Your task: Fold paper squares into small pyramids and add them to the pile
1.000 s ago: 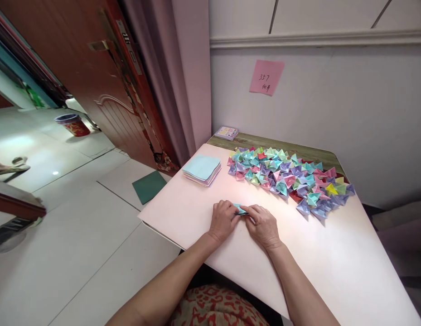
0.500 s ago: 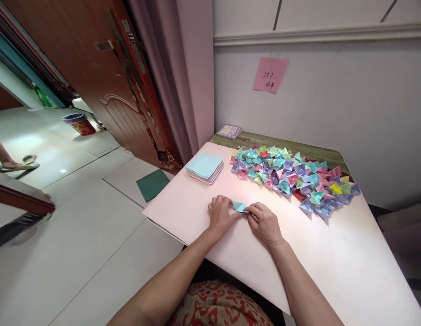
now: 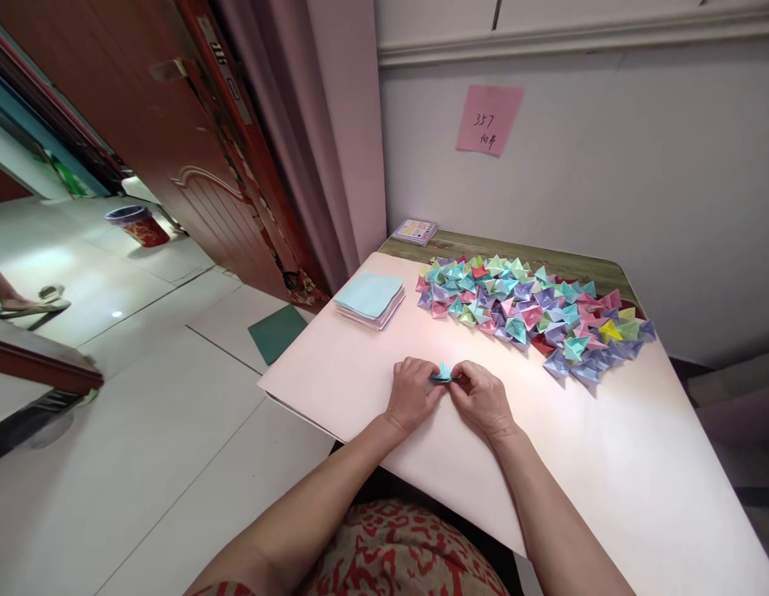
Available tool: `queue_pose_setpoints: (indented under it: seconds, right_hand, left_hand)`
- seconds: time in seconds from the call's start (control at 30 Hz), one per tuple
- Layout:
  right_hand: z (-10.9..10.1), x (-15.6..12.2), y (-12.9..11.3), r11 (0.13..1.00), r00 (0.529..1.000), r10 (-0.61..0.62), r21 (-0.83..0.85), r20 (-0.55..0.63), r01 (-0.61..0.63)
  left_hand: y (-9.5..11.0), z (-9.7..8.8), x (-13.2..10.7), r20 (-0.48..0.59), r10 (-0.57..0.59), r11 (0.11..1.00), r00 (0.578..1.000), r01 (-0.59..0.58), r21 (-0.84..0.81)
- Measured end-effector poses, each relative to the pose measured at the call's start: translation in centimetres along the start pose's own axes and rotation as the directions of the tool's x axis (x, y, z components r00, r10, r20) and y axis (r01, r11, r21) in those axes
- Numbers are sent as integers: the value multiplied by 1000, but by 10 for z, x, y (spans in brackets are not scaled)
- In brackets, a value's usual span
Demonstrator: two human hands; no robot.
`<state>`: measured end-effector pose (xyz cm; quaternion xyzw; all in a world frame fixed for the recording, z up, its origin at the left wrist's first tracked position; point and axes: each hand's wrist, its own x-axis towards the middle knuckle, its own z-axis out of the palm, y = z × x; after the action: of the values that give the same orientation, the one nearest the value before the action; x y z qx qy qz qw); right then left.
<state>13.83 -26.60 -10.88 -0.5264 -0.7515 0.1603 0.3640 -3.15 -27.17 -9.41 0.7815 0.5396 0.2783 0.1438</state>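
A small folded teal paper piece (image 3: 443, 372) sits between my two hands on the white table (image 3: 607, 463). My left hand (image 3: 412, 393) pinches its left side with curled fingers. On its right side my right hand (image 3: 483, 399) pinches it too. Both hands rest on the table near its front edge. Beyond them lies a wide heap of several folded paper shapes (image 3: 533, 314) in teal, purple, pink and yellow. A stack of square paper sheets (image 3: 368, 298), light blue on top, lies at the left.
A small printed packet (image 3: 415, 231) lies at the table's far corner by the curtain. A pink note (image 3: 488, 120) is stuck on the wall. A green sheet (image 3: 277, 331) lies on the tiled floor. Another person's sandalled foot (image 3: 24, 302) shows far left.
The teal piece was spread flat as a triangle half a second ago; now both hands have closed in and it is bunched smaller between the fingertips. The view shifted slightly.
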Motion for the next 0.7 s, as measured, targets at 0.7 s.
queue_pose_setpoints:
  seconds: [0.7]
  right_hand:
    - [-11,40,-20,855,844,493,-299,211,-424]
  left_hand:
    - [3,-12,48,278,-382,923,881,348,165]
